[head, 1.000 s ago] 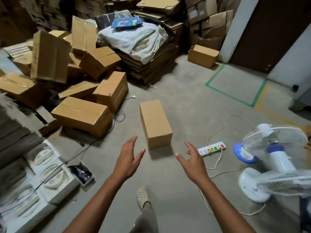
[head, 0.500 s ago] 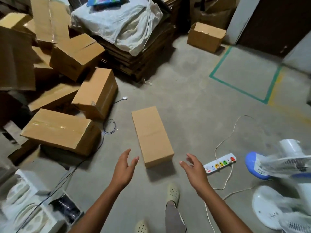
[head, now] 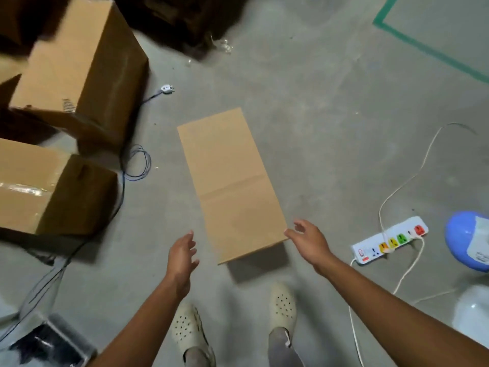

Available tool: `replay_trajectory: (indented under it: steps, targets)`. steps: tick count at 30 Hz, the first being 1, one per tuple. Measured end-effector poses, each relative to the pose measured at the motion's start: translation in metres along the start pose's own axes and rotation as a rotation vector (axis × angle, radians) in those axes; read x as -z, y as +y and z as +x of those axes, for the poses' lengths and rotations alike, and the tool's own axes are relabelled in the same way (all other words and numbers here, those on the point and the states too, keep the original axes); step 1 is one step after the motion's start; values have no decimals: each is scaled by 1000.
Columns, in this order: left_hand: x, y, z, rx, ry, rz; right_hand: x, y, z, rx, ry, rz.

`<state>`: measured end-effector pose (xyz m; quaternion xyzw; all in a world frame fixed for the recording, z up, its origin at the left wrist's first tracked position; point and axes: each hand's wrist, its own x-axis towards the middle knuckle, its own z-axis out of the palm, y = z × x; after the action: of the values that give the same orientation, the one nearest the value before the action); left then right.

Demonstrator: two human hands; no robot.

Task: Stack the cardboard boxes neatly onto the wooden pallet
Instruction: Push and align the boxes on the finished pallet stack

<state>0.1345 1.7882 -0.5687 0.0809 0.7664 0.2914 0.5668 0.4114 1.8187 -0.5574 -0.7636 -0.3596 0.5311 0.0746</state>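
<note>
At nine o'clock from the middle box, a taped carton [head: 39, 186] sits against the frame's left edge. A second, tilted carton [head: 76, 64] stands beyond it at about ten o'clock. Dark cables [head: 124, 181] run along the taped carton's right side and loop onto the floor [head: 304, 115], and a white plug [head: 167, 89] lies loose at eleven o'clock. A bare lane of concrete separates all this from the cardboard box [head: 230, 181]. The box lies flat on the floor, its long edges running from eleven o'clock to five and its top closed.

The left hand [head: 181, 256] hovers at seven o'clock of the box, fingers straight and spread, holding nothing, with a strip of floor between it and the left long edge. Two pale shoes [head: 281, 305] stand at six o'clock, just short of the near short edge. The right hand [head: 311, 241] is also spread wide and grips nothing. Its fingertips are at the near right corner, but contact cannot be told.

A power strip [head: 389, 241] lies at four o'clock, its white cord [head: 412, 178] curling away toward two. A blue fan base [head: 468, 239] is cut off by the right frame edge. From twelve to two o'clock the concrete is open up to a green tape line [head: 428, 49].
</note>
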Motion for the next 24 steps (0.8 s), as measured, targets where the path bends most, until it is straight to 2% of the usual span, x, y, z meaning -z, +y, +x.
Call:
replay_trajectory:
  steps: [4,8,11,14,18,24]
  targets:
    - [-27,-32,81,57,-42,-16,-36,28,72,-5,21,-116]
    - [-47,-60,124,94,-132,-35,-64,46,114,21,53,-137]
    - [-54,-76,132,26,-132,-10,-74,46,125,-2,153,-156]
    - [-45,-86,131,-25,-142,-6,-75,37,108,-9,219,-181]
    - [-15,-93,143,-35,-81,18,-90,29,61,33,148,-244]
    - [33,-100,164,-5,-66,285,-164,33,24,348,52,-253]
